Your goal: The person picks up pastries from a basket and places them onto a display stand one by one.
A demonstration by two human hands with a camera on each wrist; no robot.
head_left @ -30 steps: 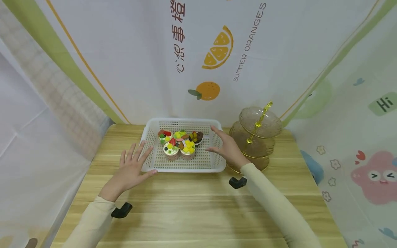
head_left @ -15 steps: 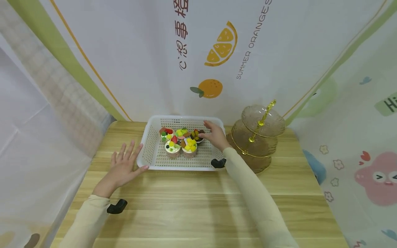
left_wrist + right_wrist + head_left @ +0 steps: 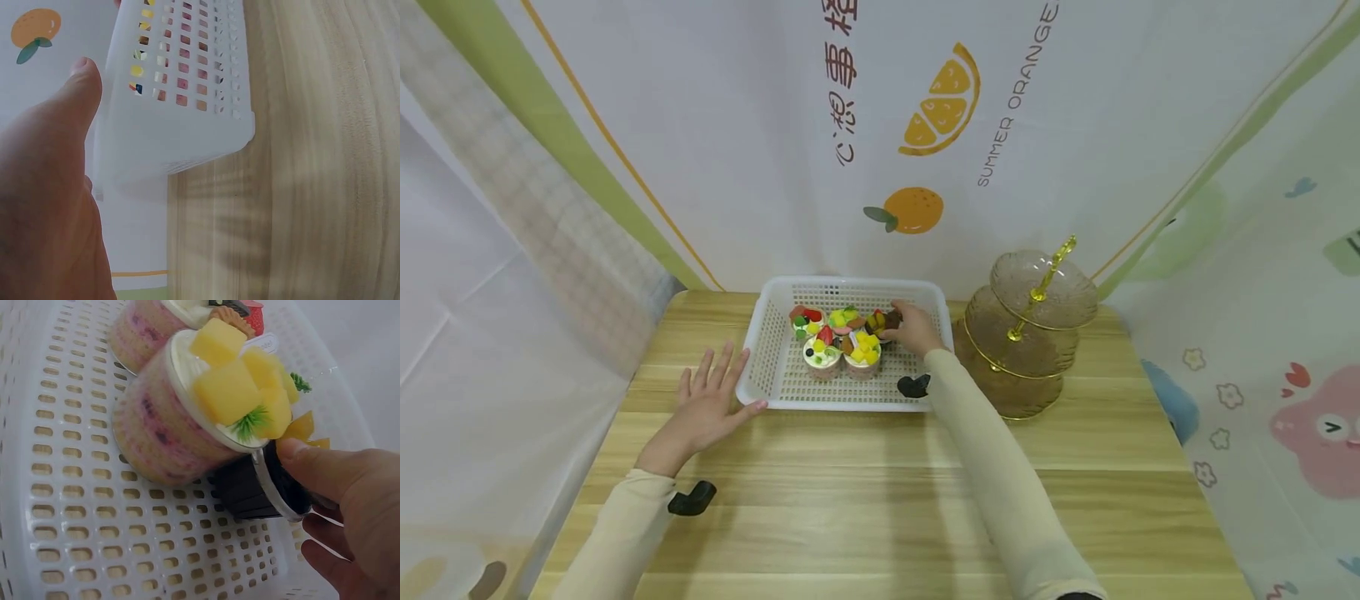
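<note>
One black cake cup (image 3: pixel 247 492): inside the white basket (image 3: pixel 835 406), top up.
Basket: long way goes left to right.
Right hand (image 3: pixel 917 331): thumb and fingers pinch the cup's rim.
Left hand (image 3: pixel 703 412): spread wide, gripping nothing, beside the basket.

Right hand (image 3: pixel 917 330) grips a round black dessert cup (image 3: pixel 244 490) inside a white, perforated rectangular plastic basket (image 3: pixel 842 406). Left of grip: four round fruit-topped dessert cups (image 3: pixel 822 358), same basket. Right, outside: three-tier translucent gold-trimmed stand (image 3: pixel 1017 332). Farther left, at basket's end: left hand (image 3: pixel 703 417). Beneath: pale wooden table (image 3: pixel 820 500).
</note>
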